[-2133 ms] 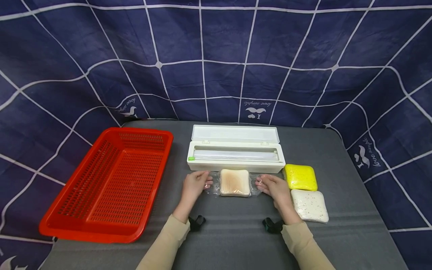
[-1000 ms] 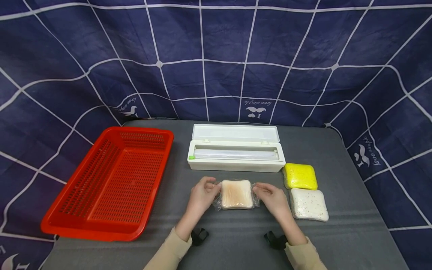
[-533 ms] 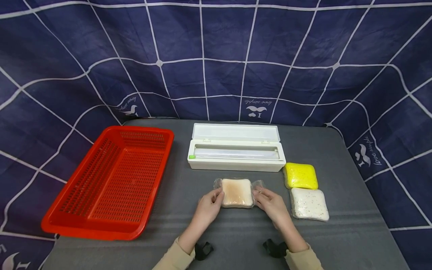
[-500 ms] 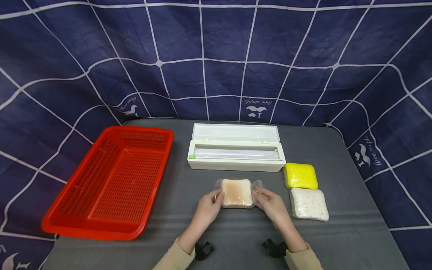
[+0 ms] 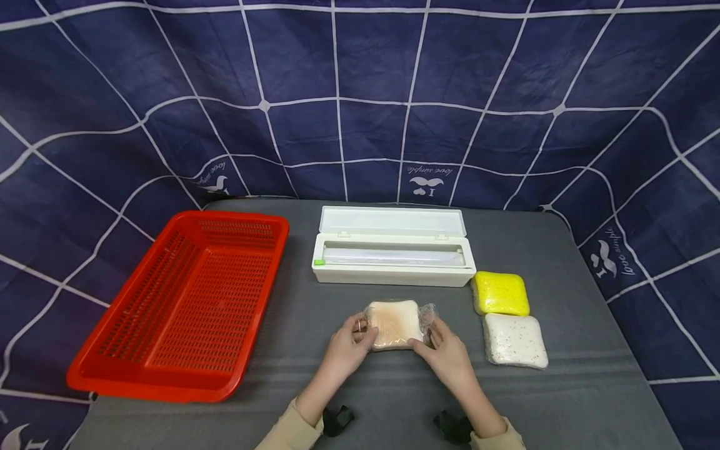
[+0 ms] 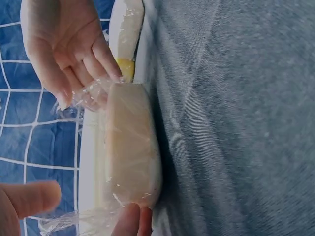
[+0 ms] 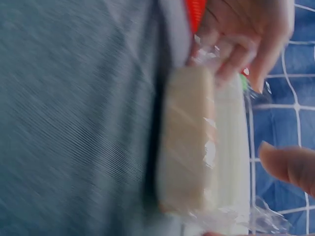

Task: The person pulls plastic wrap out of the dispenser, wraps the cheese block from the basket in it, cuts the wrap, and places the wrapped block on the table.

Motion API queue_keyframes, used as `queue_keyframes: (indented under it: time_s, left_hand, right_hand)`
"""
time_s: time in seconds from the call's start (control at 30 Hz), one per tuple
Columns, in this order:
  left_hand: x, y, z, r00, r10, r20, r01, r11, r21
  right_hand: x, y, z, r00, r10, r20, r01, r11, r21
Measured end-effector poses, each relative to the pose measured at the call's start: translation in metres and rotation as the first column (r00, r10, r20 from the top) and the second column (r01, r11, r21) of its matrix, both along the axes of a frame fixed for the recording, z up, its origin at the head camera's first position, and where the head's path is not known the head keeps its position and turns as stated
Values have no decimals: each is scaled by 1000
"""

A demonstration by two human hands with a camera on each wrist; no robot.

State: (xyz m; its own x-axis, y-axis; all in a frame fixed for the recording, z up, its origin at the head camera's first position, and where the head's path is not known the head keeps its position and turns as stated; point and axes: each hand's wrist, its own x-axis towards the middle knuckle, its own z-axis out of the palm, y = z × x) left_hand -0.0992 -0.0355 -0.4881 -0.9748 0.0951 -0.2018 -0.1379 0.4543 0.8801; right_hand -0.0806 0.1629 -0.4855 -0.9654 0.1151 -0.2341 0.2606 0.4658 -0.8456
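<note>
A thick toast-like bread slice (image 5: 395,324) in clear cling film lies between the two hands, in front of the white box. Along its left side is my left hand (image 5: 347,347), its fingers touching the slice's end in the left wrist view and the thumb apart from it. My right hand (image 5: 447,356) is at the right side, beside a loose flap of cling film (image 5: 429,317). Its thumb appears near the slice's front right corner in the head view, but stands clear of the bread (image 7: 184,142) in the right wrist view. The slice hides some fingertips.
A white cling film box (image 5: 394,275) stands behind with its lid raised and a roll inside. At right lie a wrapped yellow slice (image 5: 500,294) and a wrapped speckled white slice (image 5: 514,340). A red basket (image 5: 264,294) stands at left on the grey tabletop.
Over two seconds, the slice has moved from against the box towards me. Both hands have come in closer to its sides, and the film ends lie nearer the bread. My right thumb has shifted inward.
</note>
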Motion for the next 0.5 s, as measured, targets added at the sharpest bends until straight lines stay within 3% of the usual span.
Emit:
queue_keyframes:
  time_s: [0.23, 0.37, 0.5]
  left_hand:
    - [-1, 0, -5, 1000, 7, -12, -7, 999, -45]
    - [0, 2, -4, 999, 7, -40, -10, 998, -62]
    - [0, 3, -3, 999, 10, -43, -13, 997, -80]
  right_hand:
    - [9, -23, -8, 973, -8, -232, 38, 992, 123]
    - [11, -41, -10, 952, 66, -297, 4, 973, 230]
    - [13, -55, -14, 922, 170, -348, -41, 936, 349]
